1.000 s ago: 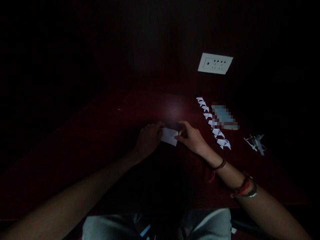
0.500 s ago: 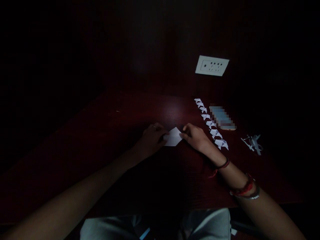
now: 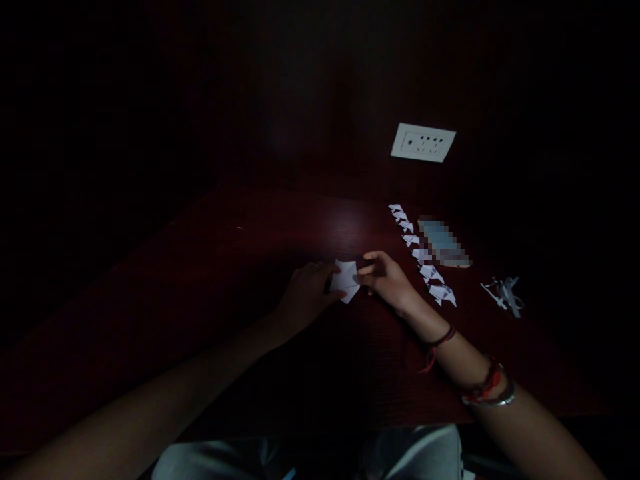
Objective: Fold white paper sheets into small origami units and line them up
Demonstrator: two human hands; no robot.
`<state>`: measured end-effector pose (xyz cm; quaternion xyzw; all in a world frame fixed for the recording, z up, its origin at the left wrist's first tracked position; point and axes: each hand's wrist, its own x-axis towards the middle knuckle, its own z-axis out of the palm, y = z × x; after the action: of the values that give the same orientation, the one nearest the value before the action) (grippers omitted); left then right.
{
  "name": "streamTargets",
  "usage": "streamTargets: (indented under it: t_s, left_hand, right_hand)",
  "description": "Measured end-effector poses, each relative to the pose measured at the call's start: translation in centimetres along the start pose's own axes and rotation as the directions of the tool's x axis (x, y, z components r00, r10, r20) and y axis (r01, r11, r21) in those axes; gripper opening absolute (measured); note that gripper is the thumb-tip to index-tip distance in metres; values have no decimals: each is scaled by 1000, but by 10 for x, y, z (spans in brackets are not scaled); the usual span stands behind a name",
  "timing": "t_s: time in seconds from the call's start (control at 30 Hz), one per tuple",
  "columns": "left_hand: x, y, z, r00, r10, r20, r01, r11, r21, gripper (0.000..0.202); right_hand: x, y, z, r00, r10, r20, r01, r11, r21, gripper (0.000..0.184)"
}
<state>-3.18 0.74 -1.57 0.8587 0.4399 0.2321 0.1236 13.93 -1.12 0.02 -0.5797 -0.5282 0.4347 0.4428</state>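
Note:
A small folded piece of white paper [image 3: 346,279] is held between my two hands, just above or on the dark red table. My left hand [image 3: 311,288] grips its left side, thumb at the lower edge and fingers at the upper edge. At the right edge, the fingertips of my right hand [image 3: 387,279] pinch the paper, with the index finger held a little apart. Crease lines show on the paper's face. Several small folded paper figures [image 3: 441,294] stand in a slanting row beyond my right hand.
Right of the row lies a phone [image 3: 444,241] with a blurred screen. A bundled white cable [image 3: 507,295] rests farther right on the table [image 3: 200,280]. A white wall socket [image 3: 423,143] is mounted on the dark back panel. The surroundings are very dim.
The paper has been turned, so its point now faces down toward me instead of away. My left hand has shifted its grip to both edges. The view has tilted slightly upward.

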Motion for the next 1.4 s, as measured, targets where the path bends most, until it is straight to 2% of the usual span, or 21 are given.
streamTargets:
  t_s: [0.13,0.23,0.33,0.53,0.8,1.23,1.4]
  left_hand:
    - [1,2,3,999,6,-45,-7,1000,-11,32]
    - [2,4,4,999,9,-42,-10,1000,-9,29]
    - [2,4,4,999,-5,-43,5,1000,-8,29]
    - [1,6,3,1000,-20,-22,20,1000,1,28]
    - [0,11,-1,999,-14,-30,15,999,39,41]
    - [-1,14,-2,1000,-26,-16,27,998,52,42]
    - [-1,14,-3,999,-37,-25,38,997,65,45]
  right_hand:
    - [5,6,2,998,-54,-19,54,998,30,37]
    - [13,14,4,989,-141,-35,138,986,-96,37]
    - [17,17,6,985,-174,-16,167,965,-203,35]
    - [13,8,5,980,-196,37,197,926,-322,38]
    - [11,8,9,977,-203,60,212,928,-306,42]
    - [13,6,11,976,-218,23,211,903,-374,39]
    - [12,3,10,975,-208,74,219,869,-445,31]
